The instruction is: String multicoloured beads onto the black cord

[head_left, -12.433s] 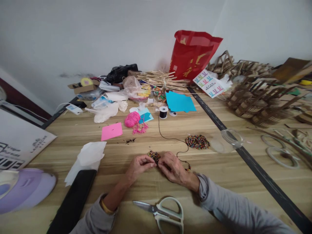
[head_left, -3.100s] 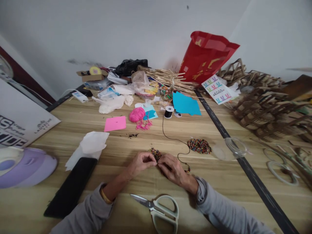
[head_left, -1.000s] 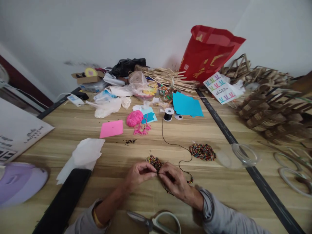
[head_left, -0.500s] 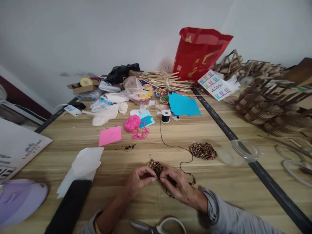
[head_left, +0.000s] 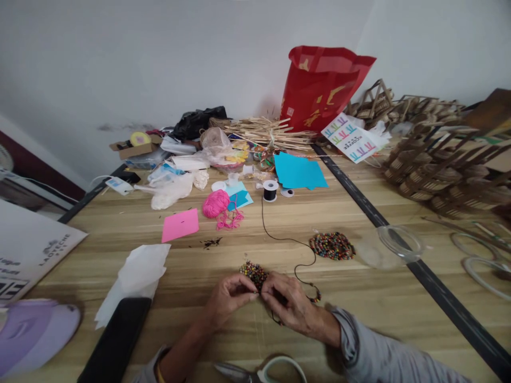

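Note:
My left hand (head_left: 230, 296) is closed in a pinch, thumb and forefinger on what looks like a small bead. Facing it almost tip to tip, my right hand (head_left: 288, 301) pinches the black cord (head_left: 285, 239), whose end is mostly hidden by the fingers. The cord runs back to a white-flanged spool (head_left: 270, 191). A few threaded beads (head_left: 318, 294) show on it just right of my right hand. Right behind my fingertips lies a pile of multicoloured beads (head_left: 252, 272). A coiled bead strand (head_left: 332, 246) rests farther right.
Scissors (head_left: 273, 368) lie at the near edge, below my hands. A black phone (head_left: 115, 338) and white paper (head_left: 139, 271) are on the left. Pink yarn (head_left: 216, 204), blue sheets (head_left: 301, 171) and a red bag (head_left: 323, 90) stand farther back; small woven baskets (head_left: 431, 181) crowd the right.
The camera view has shifted slightly. My two hands stay pinched together at almost the same spot, with the left fingertips a touch closer to the right ones.

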`<state>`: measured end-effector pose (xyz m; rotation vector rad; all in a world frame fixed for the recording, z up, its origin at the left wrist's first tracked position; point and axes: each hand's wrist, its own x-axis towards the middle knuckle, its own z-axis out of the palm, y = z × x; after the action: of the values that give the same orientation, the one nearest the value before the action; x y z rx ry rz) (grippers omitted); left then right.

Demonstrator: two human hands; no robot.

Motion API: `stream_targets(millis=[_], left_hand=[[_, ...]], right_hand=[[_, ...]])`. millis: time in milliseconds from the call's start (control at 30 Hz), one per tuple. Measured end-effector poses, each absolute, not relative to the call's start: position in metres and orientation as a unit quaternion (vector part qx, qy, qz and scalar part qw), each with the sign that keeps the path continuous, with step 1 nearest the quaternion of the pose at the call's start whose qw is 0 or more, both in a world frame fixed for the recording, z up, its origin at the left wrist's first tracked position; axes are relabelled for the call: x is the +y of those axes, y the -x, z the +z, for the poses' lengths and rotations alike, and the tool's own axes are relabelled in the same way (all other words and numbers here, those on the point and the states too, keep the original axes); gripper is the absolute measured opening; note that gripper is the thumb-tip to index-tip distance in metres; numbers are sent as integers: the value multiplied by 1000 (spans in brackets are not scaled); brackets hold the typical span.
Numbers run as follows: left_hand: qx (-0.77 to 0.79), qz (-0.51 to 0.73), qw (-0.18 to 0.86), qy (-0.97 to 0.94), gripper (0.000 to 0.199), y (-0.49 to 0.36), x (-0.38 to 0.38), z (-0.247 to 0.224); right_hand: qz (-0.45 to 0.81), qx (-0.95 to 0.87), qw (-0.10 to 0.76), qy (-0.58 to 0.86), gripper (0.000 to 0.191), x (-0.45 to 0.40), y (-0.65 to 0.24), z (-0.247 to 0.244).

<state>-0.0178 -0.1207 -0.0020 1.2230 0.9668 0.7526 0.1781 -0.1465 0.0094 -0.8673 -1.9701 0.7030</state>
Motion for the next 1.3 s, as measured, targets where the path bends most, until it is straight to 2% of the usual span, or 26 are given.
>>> stream_targets(millis=[1067, 1300], left_hand=[[430, 325, 646, -541, 31, 18, -121, -4], [429, 321, 645, -545, 27, 17, -122, -3]], right_hand=[[300, -787, 409, 351, 16, -148, -177, 4], [306, -785, 403, 357, 14, -148, -177, 2]])
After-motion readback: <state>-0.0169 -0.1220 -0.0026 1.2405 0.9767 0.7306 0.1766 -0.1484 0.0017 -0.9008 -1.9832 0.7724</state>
